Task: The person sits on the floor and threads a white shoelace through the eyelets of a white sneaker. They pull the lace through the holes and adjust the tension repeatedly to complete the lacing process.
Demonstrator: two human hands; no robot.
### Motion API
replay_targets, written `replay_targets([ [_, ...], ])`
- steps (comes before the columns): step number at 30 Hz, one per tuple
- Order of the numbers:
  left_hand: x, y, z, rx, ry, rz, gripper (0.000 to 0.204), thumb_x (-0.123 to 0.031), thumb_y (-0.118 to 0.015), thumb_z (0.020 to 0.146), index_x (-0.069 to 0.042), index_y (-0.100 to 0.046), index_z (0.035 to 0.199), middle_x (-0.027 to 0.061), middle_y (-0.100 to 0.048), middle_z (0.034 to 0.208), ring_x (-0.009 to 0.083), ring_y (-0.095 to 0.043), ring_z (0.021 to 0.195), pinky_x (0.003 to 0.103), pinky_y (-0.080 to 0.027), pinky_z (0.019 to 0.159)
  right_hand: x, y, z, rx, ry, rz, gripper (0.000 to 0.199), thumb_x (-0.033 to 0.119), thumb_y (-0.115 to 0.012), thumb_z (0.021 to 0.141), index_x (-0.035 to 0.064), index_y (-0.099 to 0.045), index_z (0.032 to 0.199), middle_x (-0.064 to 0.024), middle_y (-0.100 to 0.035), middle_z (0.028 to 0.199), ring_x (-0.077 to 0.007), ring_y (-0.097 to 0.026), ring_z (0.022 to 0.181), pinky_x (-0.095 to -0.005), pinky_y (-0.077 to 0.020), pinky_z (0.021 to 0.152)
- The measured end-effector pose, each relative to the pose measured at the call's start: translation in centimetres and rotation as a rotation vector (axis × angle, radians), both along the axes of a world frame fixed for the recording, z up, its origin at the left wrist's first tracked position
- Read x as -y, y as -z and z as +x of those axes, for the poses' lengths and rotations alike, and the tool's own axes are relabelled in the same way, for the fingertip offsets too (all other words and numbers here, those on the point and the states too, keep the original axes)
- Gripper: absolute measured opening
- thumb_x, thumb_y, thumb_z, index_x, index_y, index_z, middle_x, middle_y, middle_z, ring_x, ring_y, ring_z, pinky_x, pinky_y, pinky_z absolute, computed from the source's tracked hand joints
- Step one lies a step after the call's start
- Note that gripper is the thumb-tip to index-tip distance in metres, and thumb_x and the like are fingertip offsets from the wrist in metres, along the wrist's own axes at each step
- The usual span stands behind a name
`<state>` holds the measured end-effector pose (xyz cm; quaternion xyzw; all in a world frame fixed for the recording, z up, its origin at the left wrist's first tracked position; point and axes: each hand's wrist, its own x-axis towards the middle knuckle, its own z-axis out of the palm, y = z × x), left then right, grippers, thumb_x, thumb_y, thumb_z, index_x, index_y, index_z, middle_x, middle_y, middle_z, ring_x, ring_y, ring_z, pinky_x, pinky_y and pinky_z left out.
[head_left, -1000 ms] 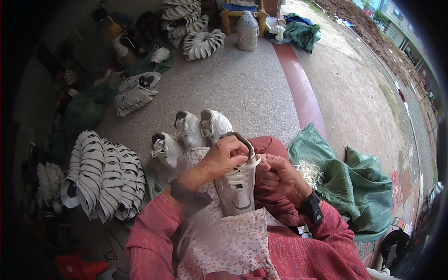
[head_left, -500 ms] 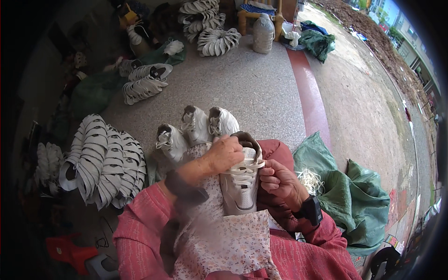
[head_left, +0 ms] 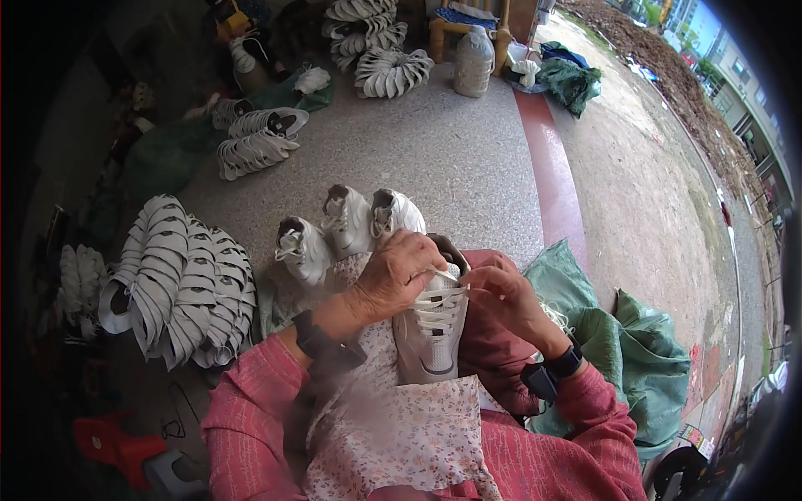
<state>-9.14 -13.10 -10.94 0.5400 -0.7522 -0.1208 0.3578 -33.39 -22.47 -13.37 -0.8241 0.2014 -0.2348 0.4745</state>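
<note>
A white sneaker (head_left: 430, 334) lies on my lap, toe toward me, its pale lace (head_left: 436, 316) crossing the tongue in rows. At the upper eyelets, my left hand (head_left: 399, 274) pinches a length of that lace from the left side. My right hand (head_left: 504, 296) holds the lace between thumb and finger at the right edge of the opening. The knuckles partly cover the collar. Under the sneaker is a floral apron (head_left: 401, 434). Just beyond my knees stand three more white sneakers, among them a laced one (head_left: 302, 252) at the left.
Stacks of nested white shoe uppers (head_left: 180, 284) lie on the left, with further bundles (head_left: 393, 73) at the back. A green sack (head_left: 652, 359) sits on my right beside loose laces. A red stool (head_left: 117, 447) is at lower left, a plastic jug (head_left: 473, 63) far ahead.
Both hands have shifted slightly at the top of the sneaker. My right hand has risen and turned, and a short stretch of lace now shows between the hands.
</note>
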Motion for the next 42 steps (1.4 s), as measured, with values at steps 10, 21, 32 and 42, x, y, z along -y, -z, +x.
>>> replay_targets([
  [10, 0.8, 1.2, 0.0, -0.140, 0.054, 0.040, 0.013, -0.006, -0.067, 0.086, -0.010, -0.069, 0.098, 0.0046, -0.064, 0.099, 0.0238, -0.060, 0.101, 0.038, -0.042, 0.098, 1.8, -2.2, 2.0, -0.056, -0.237, -0.175, 0.009, 0.003, -0.068, 0.090, 0.0043, -0.063, 0.097, -0.0073, -0.055, 0.096, -0.0250, -0.060, 0.088, -0.0357, -0.0485, 0.078],
  [21, 0.2, 1.9, 2.0, -0.377, 0.187, 0.354, 0.017, -0.019, -0.061, 0.099, -0.005, -0.071, 0.100, 0.0061, -0.066, 0.106, 0.0181, -0.060, 0.105, 0.033, -0.047, 0.097, 0.8, -6.8, 3.0, -0.418, -0.346, -0.510, 0.011, 0.013, -0.065, 0.094, 0.0068, -0.057, 0.098, -0.0095, -0.061, 0.092, -0.0296, -0.066, 0.083, -0.0403, -0.0503, 0.066],
  [32, 0.1, 2.7, 2.4, -0.327, 0.215, 0.277, 0.033, -0.027, -0.055, 0.103, 0.001, -0.070, 0.095, 0.0104, -0.067, 0.111, 0.0236, -0.061, 0.108, 0.035, -0.046, 0.097, 1.2, -5.3, 5.4, -0.604, -0.178, -0.720, 0.029, 0.032, -0.074, 0.085, 0.0067, -0.061, 0.083, -0.0072, -0.061, 0.073, -0.0306, -0.066, 0.071, -0.0413, -0.0479, 0.057],
  [42, -0.3, 1.9, 3.7, -0.360, 0.306, 0.410, 0.029, -0.030, -0.066, 0.096, -0.002, -0.072, 0.100, 0.0112, -0.063, 0.123, 0.0254, -0.057, 0.117, 0.039, -0.043, 0.103, 3.2, -8.5, 3.3, -0.429, -0.144, -0.371, 0.033, 0.021, -0.080, 0.081, 0.0043, -0.065, 0.106, -0.0121, -0.062, 0.096, -0.0240, -0.067, 0.080, -0.0367, -0.0523, 0.069],
])
